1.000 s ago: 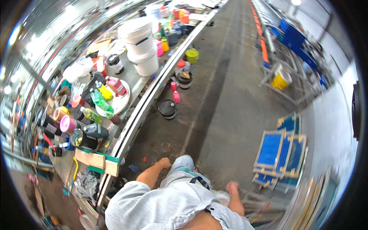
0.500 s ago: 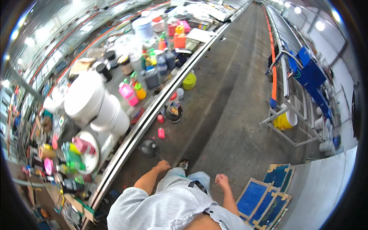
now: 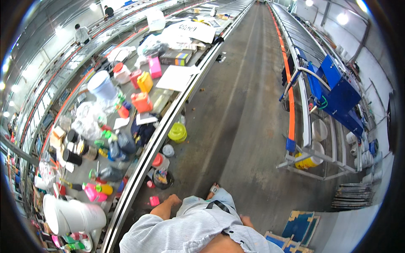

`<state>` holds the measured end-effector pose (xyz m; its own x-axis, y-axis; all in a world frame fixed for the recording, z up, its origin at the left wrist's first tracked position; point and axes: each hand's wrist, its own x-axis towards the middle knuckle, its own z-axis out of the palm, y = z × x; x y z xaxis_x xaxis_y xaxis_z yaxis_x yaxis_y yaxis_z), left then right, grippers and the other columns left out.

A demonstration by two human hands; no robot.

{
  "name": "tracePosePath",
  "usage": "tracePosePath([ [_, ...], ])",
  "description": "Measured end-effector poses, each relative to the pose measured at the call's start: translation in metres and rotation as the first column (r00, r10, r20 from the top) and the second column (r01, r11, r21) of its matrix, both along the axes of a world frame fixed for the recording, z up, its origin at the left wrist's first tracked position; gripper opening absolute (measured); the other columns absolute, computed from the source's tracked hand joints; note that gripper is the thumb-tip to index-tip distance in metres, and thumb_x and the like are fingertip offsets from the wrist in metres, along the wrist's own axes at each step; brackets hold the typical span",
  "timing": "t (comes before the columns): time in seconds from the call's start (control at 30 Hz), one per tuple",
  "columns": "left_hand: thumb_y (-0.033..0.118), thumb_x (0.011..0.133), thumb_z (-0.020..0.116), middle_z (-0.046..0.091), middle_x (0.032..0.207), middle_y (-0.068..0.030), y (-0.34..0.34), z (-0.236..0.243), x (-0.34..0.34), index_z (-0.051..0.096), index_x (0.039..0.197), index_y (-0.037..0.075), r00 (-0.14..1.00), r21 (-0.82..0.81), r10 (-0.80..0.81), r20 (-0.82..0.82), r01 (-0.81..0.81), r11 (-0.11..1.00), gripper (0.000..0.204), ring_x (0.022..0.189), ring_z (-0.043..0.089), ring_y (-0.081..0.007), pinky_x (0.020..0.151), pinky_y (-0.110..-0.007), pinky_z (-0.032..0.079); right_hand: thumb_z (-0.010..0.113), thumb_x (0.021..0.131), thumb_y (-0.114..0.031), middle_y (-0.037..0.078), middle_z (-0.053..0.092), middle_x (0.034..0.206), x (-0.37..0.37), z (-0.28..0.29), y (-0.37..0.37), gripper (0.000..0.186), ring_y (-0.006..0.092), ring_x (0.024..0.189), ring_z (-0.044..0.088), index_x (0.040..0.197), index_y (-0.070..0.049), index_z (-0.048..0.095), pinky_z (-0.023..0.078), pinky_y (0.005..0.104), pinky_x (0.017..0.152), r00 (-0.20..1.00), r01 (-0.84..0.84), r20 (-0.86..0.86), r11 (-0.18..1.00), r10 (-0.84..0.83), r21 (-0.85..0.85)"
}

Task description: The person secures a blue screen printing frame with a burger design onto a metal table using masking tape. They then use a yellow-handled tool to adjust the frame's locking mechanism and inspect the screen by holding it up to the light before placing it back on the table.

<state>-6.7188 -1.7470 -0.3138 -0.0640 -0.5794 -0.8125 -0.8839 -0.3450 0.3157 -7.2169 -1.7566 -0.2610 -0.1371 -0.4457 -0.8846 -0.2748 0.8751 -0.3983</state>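
Note:
My left hand (image 3: 172, 200) hangs beside my left thigh, near a small pink container (image 3: 155, 200) on the floor. Its outline is small and blurred, so the fingers cannot be made out, and no held object shows. My right hand (image 3: 247, 220) is low by my right hip, partly hidden behind the grey shirt (image 3: 185, 230). Its fingers are not clear either. Neither hand touches the long table at my left, where a pink bottle (image 3: 92, 192), a yellow bottle (image 3: 104, 189) and large white buckets (image 3: 76, 215) stand.
Along the table's metal edge rail (image 3: 173, 113), a lime-green tub (image 3: 177, 133) and a black bucket (image 3: 163, 178) sit on the floor. The concrete aisle (image 3: 236, 114) runs ahead. At right stand a metal rack with a blue machine (image 3: 337, 90) and framed screens (image 3: 300, 225). Two people are far left.
My view has moved forward along the aisle and tilted up. The white buckets and bottles now lie lower at left. My right hand has swung back, closer to the shirt; a foot has stepped ahead.

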Motion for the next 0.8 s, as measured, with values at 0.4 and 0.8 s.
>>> tracePosePath([
  [0.4,0.028,0.081,0.074,0.067,0.076,-0.0063,-0.419,0.043,-0.029,0.070,0.078,0.007,0.576,0.190,0.745,-0.335,-0.734,0.652,0.021,0.069,0.063,-0.0180,0.050,-0.034,0.045,0.059,0.092,-0.026,0.006,0.064,0.065,0.097,0.120,-0.640,0.025,0.0140,0.056,0.057,0.085,-0.002,0.064,0.047,0.0314,0.054,0.984,-0.130,0.012,0.764,0.177,-0.632],
  [0.8,0.029,0.091,0.065,0.066,0.113,-0.0103,-0.995,0.219,0.093,0.058,0.116,0.004,-0.330,0.378,0.313,-0.890,-0.920,0.106,0.036,0.108,0.061,-0.0262,0.092,-0.049,0.048,0.061,0.081,-0.027,0.017,0.068,0.076,-0.048,-0.024,-0.765,0.024,0.0307,0.066,0.067,0.077,-0.005,0.071,0.052,0.0464,0.062,0.915,-0.345,-0.203,0.937,0.349,0.057],
])
